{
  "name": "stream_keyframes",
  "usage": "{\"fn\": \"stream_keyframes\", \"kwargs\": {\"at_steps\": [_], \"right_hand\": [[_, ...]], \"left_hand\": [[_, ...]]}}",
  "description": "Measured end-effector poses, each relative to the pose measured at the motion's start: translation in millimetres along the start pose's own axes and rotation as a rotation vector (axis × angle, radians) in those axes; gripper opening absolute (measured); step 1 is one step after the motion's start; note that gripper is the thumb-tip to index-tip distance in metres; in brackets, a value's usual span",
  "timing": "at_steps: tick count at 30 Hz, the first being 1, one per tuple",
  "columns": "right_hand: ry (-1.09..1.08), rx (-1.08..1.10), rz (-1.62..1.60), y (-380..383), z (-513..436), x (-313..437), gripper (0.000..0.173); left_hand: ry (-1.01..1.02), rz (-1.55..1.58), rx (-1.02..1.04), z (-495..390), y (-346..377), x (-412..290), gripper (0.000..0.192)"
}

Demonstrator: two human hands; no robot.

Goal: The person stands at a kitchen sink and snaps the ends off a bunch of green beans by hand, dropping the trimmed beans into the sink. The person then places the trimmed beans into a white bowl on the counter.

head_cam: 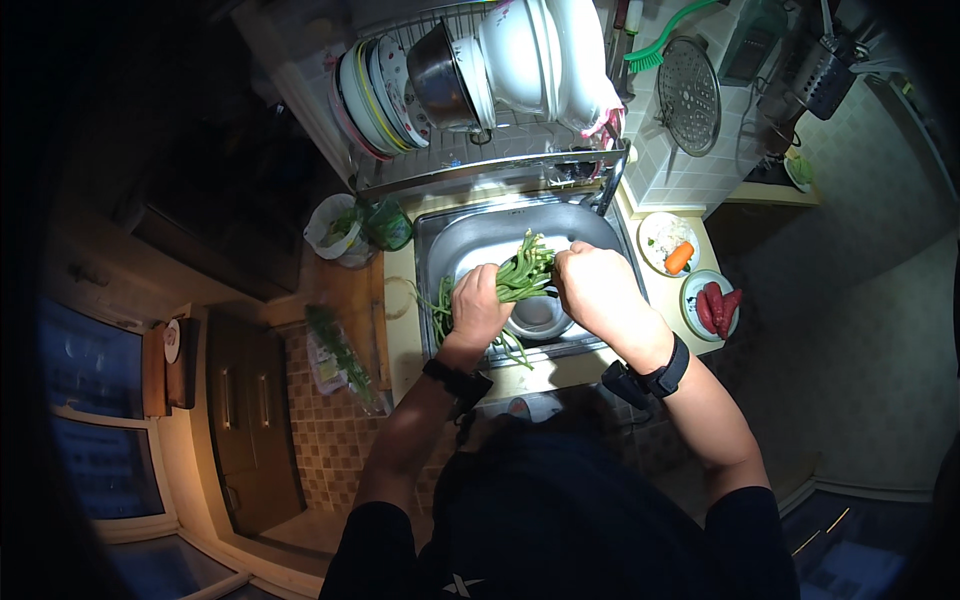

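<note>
A bundle of long green beans (523, 276) is held over the stainless steel sink (480, 217). My left hand (478, 304) is closed around its middle, and the loose bean ends hang down past the wrist towards the sink's near rim. At the bundle's right end, my right hand (596, 285) has its fingers bent in at the bean tips; the fingertips are hidden, so what they pinch does not show. Beneath the beans a round metal bowl (541, 319) lies in the sink, partly covered by them. Both wrists wear black straps.
Behind the sink stands a dish rack (487, 163) with plates, bowls and a metal pot (442, 79). On the right counter are a plate with a peeled carrot (679, 257) and a plate of red sweet potatoes (718, 307). A plastic-lined container (335, 229) and bagged greens (341, 352) are at left.
</note>
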State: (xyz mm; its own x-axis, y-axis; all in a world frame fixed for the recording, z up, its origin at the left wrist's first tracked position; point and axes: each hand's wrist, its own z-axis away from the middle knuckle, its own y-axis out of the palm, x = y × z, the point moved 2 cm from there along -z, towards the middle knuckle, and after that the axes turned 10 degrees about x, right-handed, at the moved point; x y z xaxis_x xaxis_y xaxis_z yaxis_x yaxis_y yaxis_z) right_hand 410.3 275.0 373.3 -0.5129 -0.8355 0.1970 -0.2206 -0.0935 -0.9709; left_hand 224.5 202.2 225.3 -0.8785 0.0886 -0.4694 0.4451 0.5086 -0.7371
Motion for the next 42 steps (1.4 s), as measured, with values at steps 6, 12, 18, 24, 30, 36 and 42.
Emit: {"fn": "stream_keyframes", "kwargs": {"at_steps": [6,12,18,24,30,36,42], "right_hand": [[0.024,-0.033,-0.192,7,10,-11,0.010],[0.377,-0.169,-1.975,50,24,-8,0.014],[0.116,-0.228,-2.475,41,29,-34,0.017],[0.179,0.201,-2.248,6,18,-63,0.017],[-0.097,0.067,-1.449,-12,9,-64,0.013],[0.244,0.378,-2.290,-7,15,-84,0.023],[0.022,0.086,-1.531,-18,13,-82,0.016]], "left_hand": [[0.004,0.035,-0.030,-2,-1,-7,0.040],[0.000,0.147,-0.148,-6,-4,-28,0.041],[-0.071,0.158,-0.186,-3,-6,-41,0.047],[-0.061,0.078,-0.184,-3,-1,-59,0.049],[-0.056,0.017,-0.185,-9,1,-75,0.051],[-0.065,0.002,-0.188,-11,3,-83,0.051],[-0.087,-0.017,-0.148,-14,5,-89,0.050]]}}
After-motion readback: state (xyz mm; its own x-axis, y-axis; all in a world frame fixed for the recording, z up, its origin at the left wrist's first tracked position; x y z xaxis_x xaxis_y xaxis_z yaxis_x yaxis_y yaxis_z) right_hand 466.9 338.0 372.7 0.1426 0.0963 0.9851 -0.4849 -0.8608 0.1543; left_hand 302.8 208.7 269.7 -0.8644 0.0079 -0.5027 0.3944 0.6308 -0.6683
